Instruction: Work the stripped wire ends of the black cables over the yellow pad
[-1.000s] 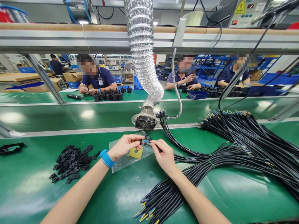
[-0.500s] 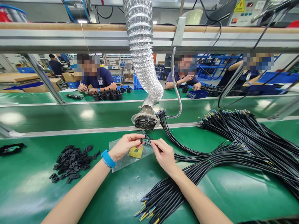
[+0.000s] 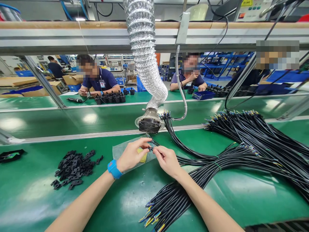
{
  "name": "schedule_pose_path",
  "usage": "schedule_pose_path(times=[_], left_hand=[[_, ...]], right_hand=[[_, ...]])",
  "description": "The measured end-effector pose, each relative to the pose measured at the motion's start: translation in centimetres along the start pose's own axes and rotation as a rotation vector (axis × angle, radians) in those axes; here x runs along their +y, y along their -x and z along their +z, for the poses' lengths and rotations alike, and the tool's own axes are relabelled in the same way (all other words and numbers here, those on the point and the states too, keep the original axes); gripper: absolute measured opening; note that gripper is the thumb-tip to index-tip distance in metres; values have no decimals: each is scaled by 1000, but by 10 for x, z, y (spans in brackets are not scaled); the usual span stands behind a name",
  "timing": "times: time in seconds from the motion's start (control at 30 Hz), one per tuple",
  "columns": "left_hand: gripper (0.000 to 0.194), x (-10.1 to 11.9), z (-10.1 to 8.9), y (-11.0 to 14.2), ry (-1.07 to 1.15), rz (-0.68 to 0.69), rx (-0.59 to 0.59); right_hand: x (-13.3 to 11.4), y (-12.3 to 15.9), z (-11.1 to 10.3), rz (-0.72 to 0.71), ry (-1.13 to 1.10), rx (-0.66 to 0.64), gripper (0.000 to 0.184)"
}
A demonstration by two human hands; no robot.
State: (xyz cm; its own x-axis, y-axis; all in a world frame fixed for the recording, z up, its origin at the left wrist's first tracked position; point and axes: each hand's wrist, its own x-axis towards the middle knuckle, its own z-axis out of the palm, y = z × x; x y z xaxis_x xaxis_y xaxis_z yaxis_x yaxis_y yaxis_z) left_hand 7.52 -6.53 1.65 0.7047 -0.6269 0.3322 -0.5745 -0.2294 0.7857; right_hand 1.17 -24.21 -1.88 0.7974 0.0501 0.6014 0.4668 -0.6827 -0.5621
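Observation:
My left hand (image 3: pixel 135 155), with a blue wristband (image 3: pixel 114 169), pinches a small black plastic part (image 3: pixel 150 148) between thumb and fingertips. Close against it on the right, my right hand (image 3: pixel 167 160) is closed on the end of a black cable, most of which the fingers hide. The part and the cable end meet between the two hands; how far one sits on the other is too small to tell. Beneath my left hand lie a clear plastic bag (image 3: pixel 118 151) and a yellow sponge (image 3: pixel 144 158), partly covered.
Left is a pile of black plastic parts (image 3: pixel 74 167). Black cable bundles (image 3: pixel 205 170) with coloured wire ends spread right, another bundle (image 3: pixel 260 138) behind. A fume extractor fan (image 3: pixel 150 125) hangs from a silver duct (image 3: pixel 145 48). Co-workers (image 3: pixel 101 80) sit across the green bench (image 3: pixel 116 206).
My left hand has shifted right, bringing the black part closer to my right fingers. The coloured wires seen between the hands before are now hidden. More of the sponge is covered.

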Motion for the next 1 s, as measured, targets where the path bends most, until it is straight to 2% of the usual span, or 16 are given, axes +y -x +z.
schedule_pose_path(times=[0.13,0.27,0.37,0.43,0.57,0.63,0.7,0.8,1.0], left_hand=[[41,-5,3,3,-249,224,-83],[49,-9,2,5,-374,315,-163],[50,-8,0,5,-361,312,-176],[50,-5,0,5,-287,264,-140],[56,2,3,2,-53,22,-4],[59,5,4,0,41,-43,41],[58,5,4,0,56,-33,60],[53,2,4,2,-65,40,58],[50,-7,17,7,-179,196,42]], right_hand=[[0,1,1,16,-8,-100,34],[0,3,5,72,-60,-140,36],[-1,3,6,136,-114,-134,37],[-2,1,5,180,-138,-116,38],[-4,-3,0,194,-120,-78,37],[-5,-3,-3,171,-82,-77,36],[-6,-3,-4,157,-49,-82,34],[-7,-2,-3,168,-33,-103,33],[-2,0,5,227,-108,-110,34]])
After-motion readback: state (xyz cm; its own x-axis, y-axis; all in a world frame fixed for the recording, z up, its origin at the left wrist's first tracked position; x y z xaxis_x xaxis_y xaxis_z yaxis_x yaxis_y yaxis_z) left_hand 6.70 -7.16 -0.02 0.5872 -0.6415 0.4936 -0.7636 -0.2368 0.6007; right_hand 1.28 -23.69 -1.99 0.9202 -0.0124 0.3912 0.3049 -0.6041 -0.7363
